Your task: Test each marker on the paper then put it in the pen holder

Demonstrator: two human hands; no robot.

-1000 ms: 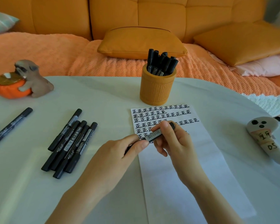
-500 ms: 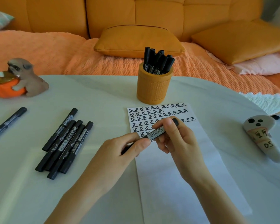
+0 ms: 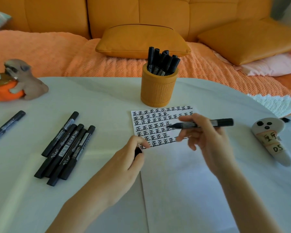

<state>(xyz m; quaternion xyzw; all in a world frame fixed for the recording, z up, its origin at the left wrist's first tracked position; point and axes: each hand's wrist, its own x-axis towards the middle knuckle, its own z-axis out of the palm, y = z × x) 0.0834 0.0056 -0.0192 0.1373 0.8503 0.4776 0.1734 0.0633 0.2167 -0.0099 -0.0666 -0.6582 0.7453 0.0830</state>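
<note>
My right hand (image 3: 207,140) grips an uncapped black marker (image 3: 215,123) above the paper (image 3: 175,174); the marker lies nearly level with its tip pointing left over the rows of written characters. My left hand (image 3: 124,162) holds the black cap (image 3: 138,151) at the paper's left edge. The orange pen holder (image 3: 158,89) stands beyond the paper with several black markers upright in it. A bunch of several black markers (image 3: 65,148) lies on the table to the left.
One more black marker (image 3: 7,126) lies at the far left edge. A dog-and-pumpkin figurine (image 3: 15,81) sits at the back left, a white ghost-shaped toy (image 3: 272,140) at the right. An orange sofa with cushions runs behind the white table (image 3: 99,101).
The marker has been pulled apart: my right hand drew the body off to the right and turned it level, while my left hand kept the cap and dropped slightly.
</note>
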